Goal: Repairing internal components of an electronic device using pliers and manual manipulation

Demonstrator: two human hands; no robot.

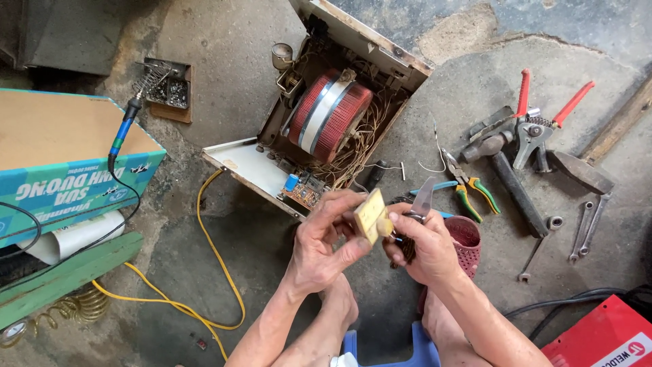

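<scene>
Looking down through the head view, I see my left hand [324, 239] pinching a small pale-yellow square plastic block [371, 215] by its edges, while my right hand [422, 246] is clamped around grey metal pliers [422, 201] touching it, near the opened casing with its red wound coil [331, 114].

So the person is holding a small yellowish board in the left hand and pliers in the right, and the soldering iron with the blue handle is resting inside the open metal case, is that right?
Not quite. The head view shows the soldering iron with the blue handle resting in its wire stand beside the cardboard box, well apart from the open metal case. The rest holds: the left hand holds the small yellowish board and the right hand holds the pliers.
</scene>
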